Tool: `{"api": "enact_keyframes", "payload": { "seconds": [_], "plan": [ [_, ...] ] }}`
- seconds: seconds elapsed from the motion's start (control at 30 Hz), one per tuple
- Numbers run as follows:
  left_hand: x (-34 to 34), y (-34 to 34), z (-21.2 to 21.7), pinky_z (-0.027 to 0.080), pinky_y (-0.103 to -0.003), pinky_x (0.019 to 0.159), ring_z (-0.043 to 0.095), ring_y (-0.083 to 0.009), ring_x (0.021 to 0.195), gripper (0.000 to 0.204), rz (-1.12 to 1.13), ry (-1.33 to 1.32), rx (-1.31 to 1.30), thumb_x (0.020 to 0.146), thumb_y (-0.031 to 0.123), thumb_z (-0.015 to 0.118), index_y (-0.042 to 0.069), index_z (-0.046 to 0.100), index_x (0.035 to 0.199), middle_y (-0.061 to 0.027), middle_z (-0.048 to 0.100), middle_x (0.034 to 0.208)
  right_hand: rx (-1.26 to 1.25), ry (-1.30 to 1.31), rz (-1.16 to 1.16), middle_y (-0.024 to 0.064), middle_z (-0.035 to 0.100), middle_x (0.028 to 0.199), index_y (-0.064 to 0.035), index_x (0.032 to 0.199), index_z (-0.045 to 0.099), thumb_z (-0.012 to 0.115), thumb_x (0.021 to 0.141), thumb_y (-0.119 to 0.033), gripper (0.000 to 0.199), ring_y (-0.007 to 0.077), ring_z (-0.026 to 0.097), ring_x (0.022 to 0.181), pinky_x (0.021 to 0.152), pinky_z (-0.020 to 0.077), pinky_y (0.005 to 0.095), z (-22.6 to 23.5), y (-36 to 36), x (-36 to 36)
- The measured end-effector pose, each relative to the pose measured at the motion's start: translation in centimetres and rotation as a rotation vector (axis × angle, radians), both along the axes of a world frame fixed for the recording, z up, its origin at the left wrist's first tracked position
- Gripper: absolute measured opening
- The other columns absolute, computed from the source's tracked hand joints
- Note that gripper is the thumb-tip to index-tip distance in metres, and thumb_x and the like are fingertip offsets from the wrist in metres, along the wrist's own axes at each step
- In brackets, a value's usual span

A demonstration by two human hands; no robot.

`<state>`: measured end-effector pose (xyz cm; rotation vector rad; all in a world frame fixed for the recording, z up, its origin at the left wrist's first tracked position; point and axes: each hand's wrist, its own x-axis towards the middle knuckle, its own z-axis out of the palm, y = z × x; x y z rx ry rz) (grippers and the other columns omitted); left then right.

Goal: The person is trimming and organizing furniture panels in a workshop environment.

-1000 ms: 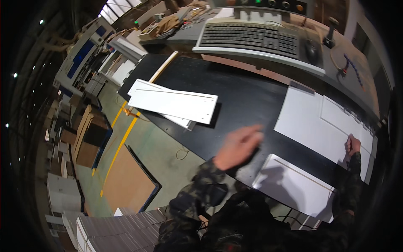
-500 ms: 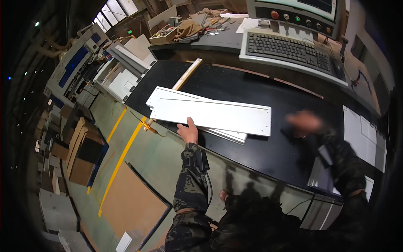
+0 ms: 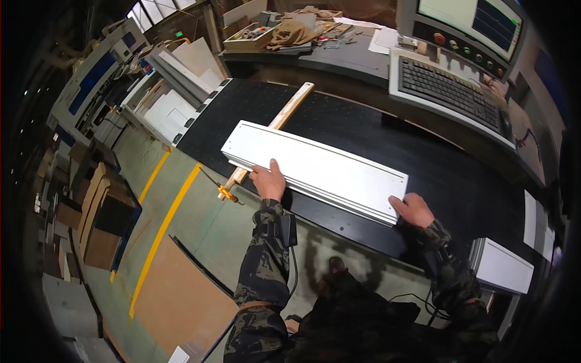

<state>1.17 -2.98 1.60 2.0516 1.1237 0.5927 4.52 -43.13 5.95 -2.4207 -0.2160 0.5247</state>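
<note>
Since before, right hand (image 3: pixel 413 209) joined left hand (image 3: pixel 268 181); fingers grip white panels' (image 3: pixel 315 169) edge.

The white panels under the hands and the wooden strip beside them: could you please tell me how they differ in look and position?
The white panels are broad, painted white and stacked; the wooden strip is narrow, bare light wood and single. The panels run lengthwise along the table's near edge, with the left hand and right hand on them; the strip crosses at an angle, passing under the stack, untouched by either hand. Both are long, flat and rest on the black table.
</note>
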Motion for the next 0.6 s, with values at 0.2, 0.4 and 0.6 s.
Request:
{"api": "enact_keyframes", "payload": {
  "seconds": [0.2,0.4,0.6],
  "plan": [
    [-5.3,2.0,2.1,0.029,-0.05,0.11,0.039,-0.0472,0.128,0.063,0.091,-0.404,0.359,0.093,0.023,0.059,-0.016,0.037,0.137,-0.0347,0.04,0.136,0.144,-0.241,0.021,0.0307,0.064,0.078,0.0097,0.085,0.067,0.061,0.092,-0.039,0.049,0.0427,0.066,0.079,0.068,0.0476,0.0472,-2.6,-0.9,-1.0],
    [-6.8,8.3,-0.2,0.042,-0.054,0.084,0.056,-0.0495,0.095,0.036,0.101,-0.376,0.29,0.098,0.02,0.051,-0.007,0.05,0.121,-0.0334,0.06,0.103,0.302,-0.128,0.001,0.0015,0.047,0.058,0.0079,0.074,0.056,0.055,0.1,-0.022,0.04,0.0091,0.035,0.059,0.051,0.0284,0.0347,-6.1,-2.7,-0.3],
    [-8.3,11.0,-0.6,0.043,-0.051,0.072,0.058,-0.039,0.082,0.014,-0.176,-0.392,0.578,0.095,0.01,0.05,-0.001,0.058,0.096,-0.0193,0.059,0.081,-0.205,-0.087,0.144,0.014,0.06,0.092,0.0073,0.102,0.062,0.056,0.1,-0.025,0.033,0.0164,0.052,0.083,0.075,0.0438,0.0329,-6.7,-7.3,4.3]
  ]
}}
